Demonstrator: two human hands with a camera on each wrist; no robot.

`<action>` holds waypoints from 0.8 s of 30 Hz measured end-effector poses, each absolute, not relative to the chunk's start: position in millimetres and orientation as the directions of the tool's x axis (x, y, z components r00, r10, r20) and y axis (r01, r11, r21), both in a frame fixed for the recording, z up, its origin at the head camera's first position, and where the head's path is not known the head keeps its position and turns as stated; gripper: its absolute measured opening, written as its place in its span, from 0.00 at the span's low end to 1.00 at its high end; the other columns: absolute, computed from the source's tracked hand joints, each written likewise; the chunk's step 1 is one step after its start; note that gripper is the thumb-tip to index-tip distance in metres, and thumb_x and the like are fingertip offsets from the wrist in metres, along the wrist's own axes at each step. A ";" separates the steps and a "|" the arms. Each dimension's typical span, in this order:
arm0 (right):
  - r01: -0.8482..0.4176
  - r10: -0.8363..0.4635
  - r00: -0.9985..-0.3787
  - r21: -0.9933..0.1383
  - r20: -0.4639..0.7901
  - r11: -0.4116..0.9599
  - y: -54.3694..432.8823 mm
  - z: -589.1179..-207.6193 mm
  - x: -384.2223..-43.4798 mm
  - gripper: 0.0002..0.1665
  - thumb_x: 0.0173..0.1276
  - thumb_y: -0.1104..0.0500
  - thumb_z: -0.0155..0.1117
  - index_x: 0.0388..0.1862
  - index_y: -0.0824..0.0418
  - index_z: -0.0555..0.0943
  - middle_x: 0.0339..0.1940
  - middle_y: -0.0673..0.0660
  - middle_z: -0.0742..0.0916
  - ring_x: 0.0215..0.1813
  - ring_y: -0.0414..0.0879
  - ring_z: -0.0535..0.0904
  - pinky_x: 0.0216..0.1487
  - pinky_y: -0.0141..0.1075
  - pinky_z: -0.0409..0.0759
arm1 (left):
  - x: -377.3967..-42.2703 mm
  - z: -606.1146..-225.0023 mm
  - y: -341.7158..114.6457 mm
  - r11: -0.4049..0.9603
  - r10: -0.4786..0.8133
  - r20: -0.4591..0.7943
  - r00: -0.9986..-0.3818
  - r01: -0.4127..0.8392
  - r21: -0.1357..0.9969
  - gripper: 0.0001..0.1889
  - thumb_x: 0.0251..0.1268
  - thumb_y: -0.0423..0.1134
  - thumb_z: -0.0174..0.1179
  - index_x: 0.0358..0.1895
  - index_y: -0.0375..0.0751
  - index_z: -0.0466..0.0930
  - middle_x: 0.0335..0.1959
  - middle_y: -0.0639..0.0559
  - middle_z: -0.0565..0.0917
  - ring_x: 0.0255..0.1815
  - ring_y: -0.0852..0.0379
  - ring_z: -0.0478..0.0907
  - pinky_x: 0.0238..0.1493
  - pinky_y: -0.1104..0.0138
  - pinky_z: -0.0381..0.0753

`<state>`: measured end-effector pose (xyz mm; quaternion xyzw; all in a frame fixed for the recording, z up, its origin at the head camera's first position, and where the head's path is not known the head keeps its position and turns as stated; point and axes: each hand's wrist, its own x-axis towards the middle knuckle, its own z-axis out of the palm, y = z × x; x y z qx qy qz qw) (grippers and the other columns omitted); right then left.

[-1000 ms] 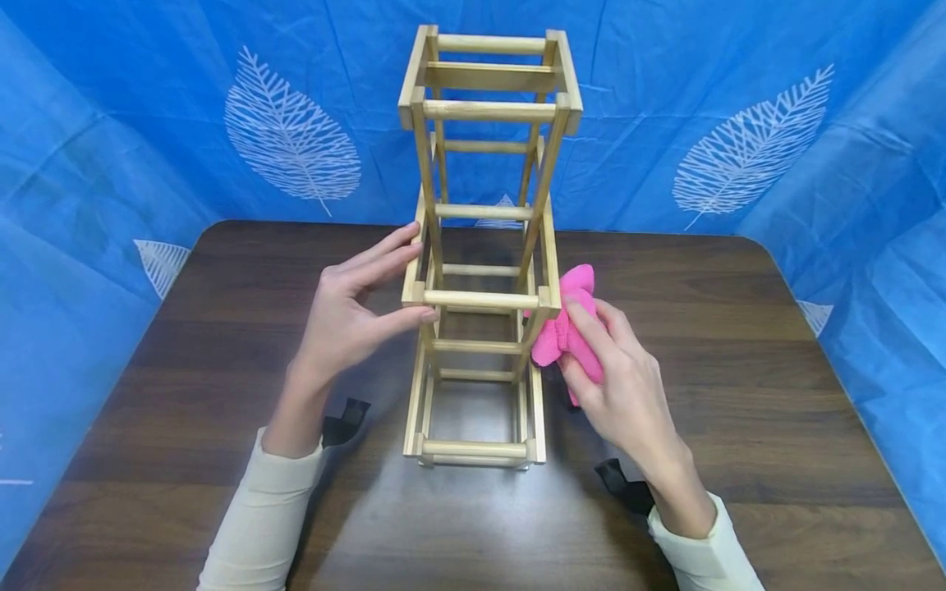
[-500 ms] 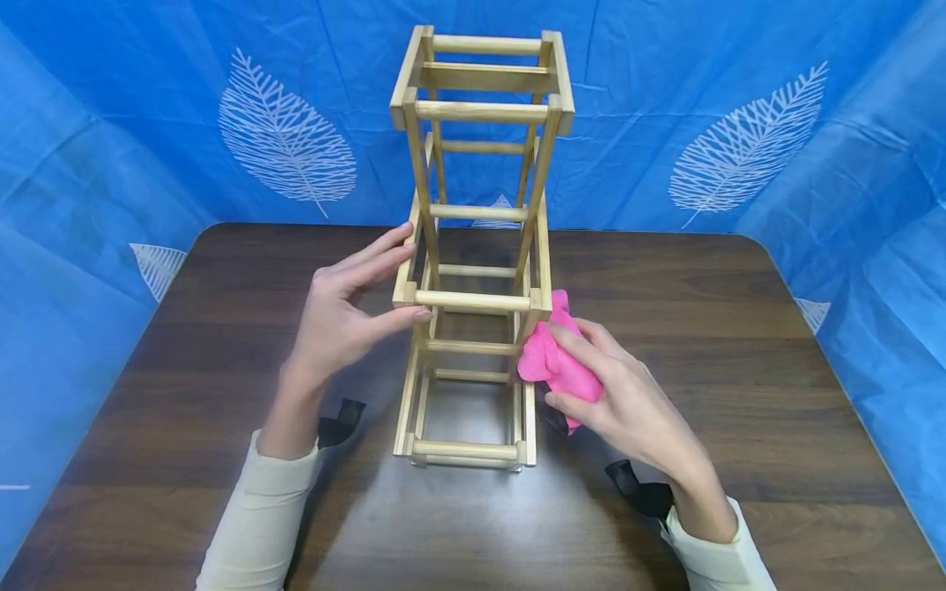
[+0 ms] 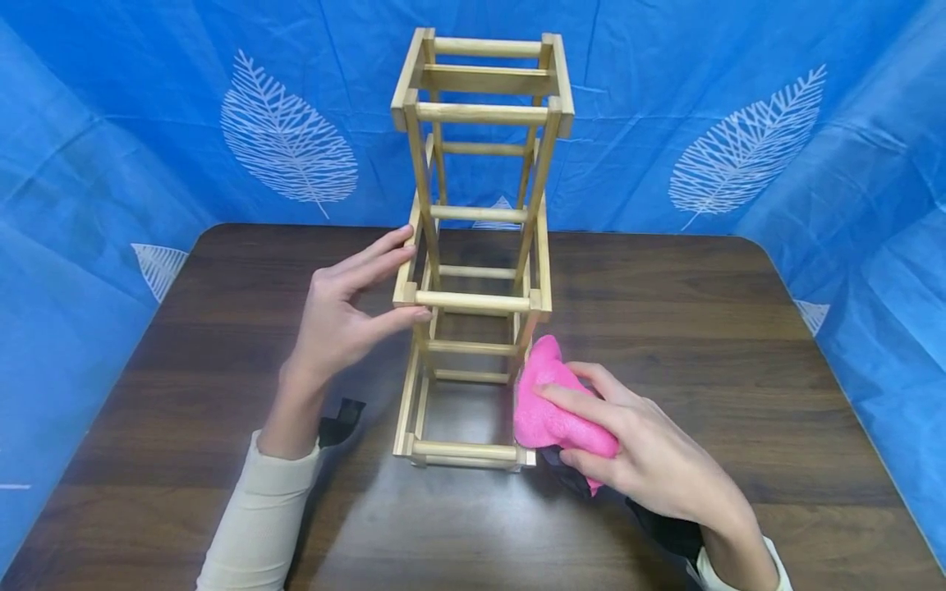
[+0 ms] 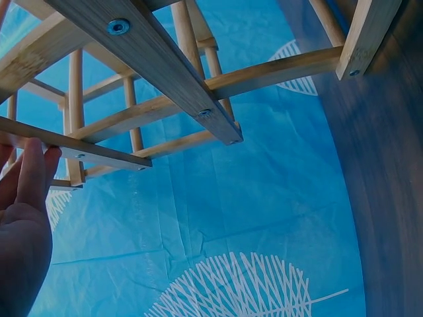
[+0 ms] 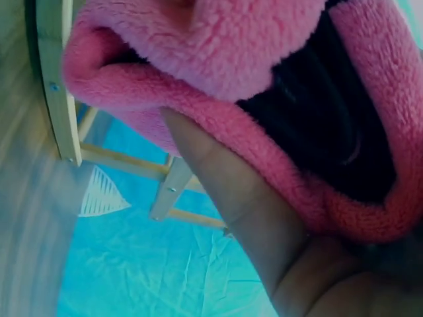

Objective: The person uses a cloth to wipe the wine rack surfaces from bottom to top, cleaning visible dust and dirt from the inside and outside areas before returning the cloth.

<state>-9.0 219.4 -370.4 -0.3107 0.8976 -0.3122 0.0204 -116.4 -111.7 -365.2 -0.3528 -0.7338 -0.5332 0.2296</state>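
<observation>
A tall, open wooden rack of slats and round rungs point(image 3: 473, 301) stands upright in the middle of the head view. My left hand point(image 3: 340, 316) grips its middle tier from the left, thumb at the front corner and fingers along the side rail. The left wrist view has the fingertips at a slat point(image 4: 99, 153). My right hand point(image 3: 636, 435) holds a bunched pink cloth point(image 3: 557, 414) against the rack's lower right side rail, near the front corner. Close up in the right wrist view, the cloth point(image 5: 218, 39) is fluffy, with a black part inside its folds.
Dark wood-grain table point(image 3: 702, 328) under the rack. A blue sheet point(image 3: 628, 123) with white leaf prints hangs behind it and down both sides. Black straps point(image 3: 342, 422) hang at the wrists.
My right hand has drawn the pink cloth down the rack's right side toward the front lower corner. The rack has shifted slightly left in view; my left hand keeps its place on it.
</observation>
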 end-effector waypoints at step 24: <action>-0.799 -0.620 -0.600 -0.336 0.506 0.499 208.4 -347.2 13.2 0.21 0.77 0.49 0.50 0.62 0.50 0.81 0.60 0.60 0.78 0.50 0.50 0.79 0.40 0.38 0.84 | -118.0 -366.9 -110.1 0.115 0.262 0.723 -0.640 0.764 0.635 0.35 0.34 0.14 0.76 0.56 0.22 0.79 0.63 0.40 0.77 0.63 0.43 0.75 0.59 0.57 0.77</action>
